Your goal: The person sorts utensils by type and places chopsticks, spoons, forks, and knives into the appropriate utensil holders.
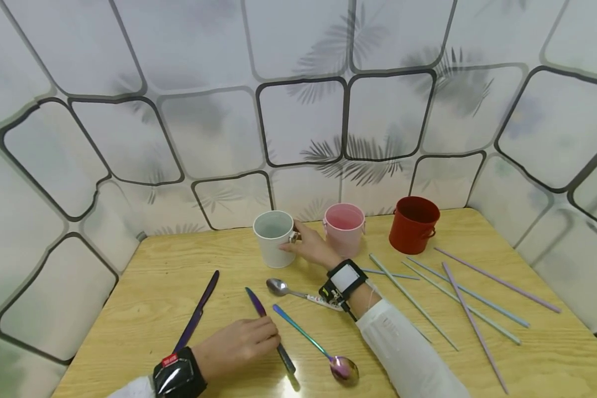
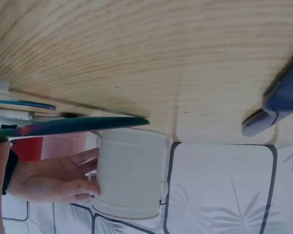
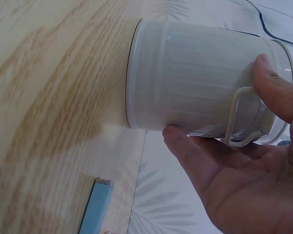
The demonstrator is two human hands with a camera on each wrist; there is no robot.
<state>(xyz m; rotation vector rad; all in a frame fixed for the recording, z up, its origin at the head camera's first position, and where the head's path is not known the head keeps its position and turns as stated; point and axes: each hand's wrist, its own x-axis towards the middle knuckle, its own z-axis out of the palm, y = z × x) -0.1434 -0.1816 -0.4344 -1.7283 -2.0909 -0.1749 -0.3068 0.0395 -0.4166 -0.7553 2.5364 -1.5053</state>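
My right hand (image 1: 315, 246) is at a small white pail (image 1: 273, 243) that stands upright near the back of the table. The right wrist view shows the thumb (image 3: 271, 80) on the pail's side by a small handle loop (image 3: 234, 117), the other fingers against the far side. At the front, my left hand (image 1: 241, 345) holds a purple and teal table knife (image 1: 256, 303) by its handle, blade pointing away. A darker purple knife (image 1: 197, 312) lies to its left. Between the hands lie a silver spoon (image 1: 278, 286) and a rainbow-coloured spoon (image 1: 344, 370).
Right of the white pail stand a pink pail (image 1: 345, 232) and a red pail (image 1: 410, 226). Several thin pastel sticks (image 1: 477, 326) lie scattered and crossing on the right of the wooden table (image 1: 144, 287). A patterned wall covering (image 1: 219, 132) rises behind and at both sides.
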